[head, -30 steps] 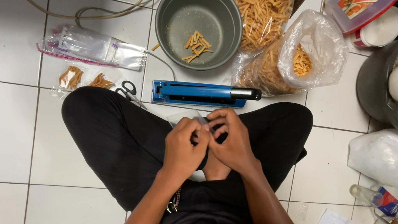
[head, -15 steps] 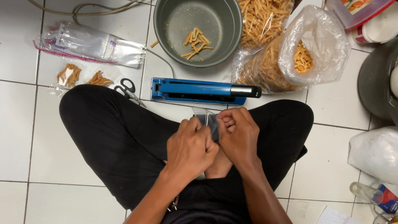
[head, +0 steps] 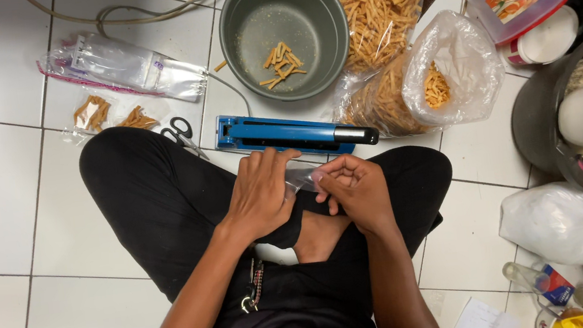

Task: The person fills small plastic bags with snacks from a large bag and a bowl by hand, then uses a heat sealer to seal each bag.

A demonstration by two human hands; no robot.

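Head view, near to far. A person in black trousers [head: 163, 202] sits cross-legged on a white tiled floor [head: 6, 192], with a bunch of keys [head: 252, 295] at the waist. Over the lap, both hands meet on a small clear plastic bag [head: 301, 179], which lies between them just above the crossed shins. The left hand [head: 258, 198] rests palm down, its fingers [head: 269, 163] stretched nearly flat and close together, their tips on the bag's left edge. The right hand [head: 354, 190] is curled, its fingers [head: 330, 178] bent inward and pinching the bag's right edge; the gap between thumb and fingers is narrow.

Just beyond the hands lies a blue impulse sealer [head: 288, 133], lengthwise left to right, near the knees. Black-handled scissors [head: 180, 133] lie to its left, touching the trouser leg. Farther left sit two small filled snack packets [head: 111, 115] and a stack of empty clear bags [head: 124, 69]. Beyond the sealer stands a grey metal bowl [head: 243, 14] holding a few fried snack sticks [head: 281, 61]. To its right are large open plastic bags of snack sticks [head: 379, 5]. At far right a knotted white bag [head: 562, 223] rests on the floor.
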